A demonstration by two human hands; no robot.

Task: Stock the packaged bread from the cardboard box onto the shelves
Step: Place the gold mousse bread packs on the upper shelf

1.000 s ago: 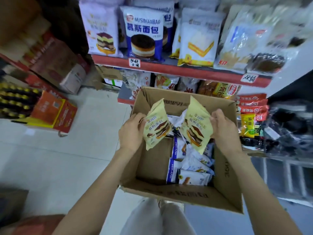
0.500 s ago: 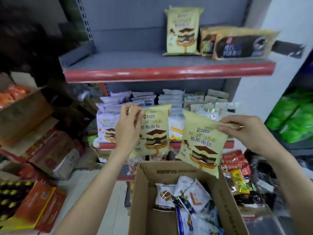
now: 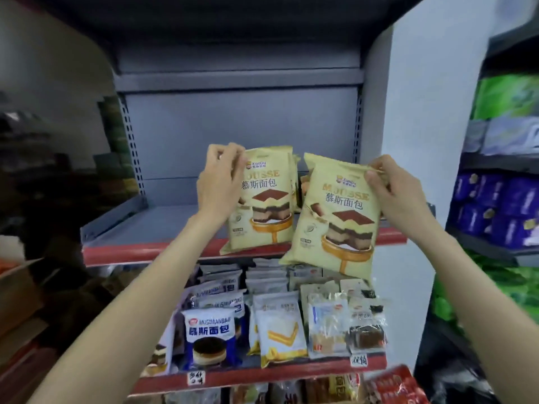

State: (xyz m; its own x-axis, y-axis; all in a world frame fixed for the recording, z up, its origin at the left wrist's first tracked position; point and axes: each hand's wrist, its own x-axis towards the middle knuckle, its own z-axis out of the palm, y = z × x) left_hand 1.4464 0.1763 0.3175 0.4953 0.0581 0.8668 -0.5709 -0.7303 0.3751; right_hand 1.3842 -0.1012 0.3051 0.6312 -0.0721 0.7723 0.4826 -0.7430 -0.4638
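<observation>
I hold two yellow mousse bread packs upright in front of the upper grey shelf (image 3: 151,225). My left hand (image 3: 220,182) pinches the top left corner of the left pack (image 3: 265,205), whose lower edge hangs at the shelf's red front lip. My right hand (image 3: 393,191) pinches the top right corner of the right pack (image 3: 335,217), which hangs lower, in front of the lip. More yellow packs (image 3: 299,185) show behind them on the shelf. The cardboard box is out of view.
The left half of the upper shelf is bare metal. The shelf below (image 3: 262,374) is packed with bread: blue-and-white mousse packs (image 3: 210,336), white cake slice packs (image 3: 280,330) and clear packs (image 3: 347,325). A white wall panel (image 3: 414,126) bounds the right; boxes stand at left.
Both hands have lifted the two yellow packs out of the box and up to the upper shelf. My view has tilted up, and the box has dropped out of sight.
</observation>
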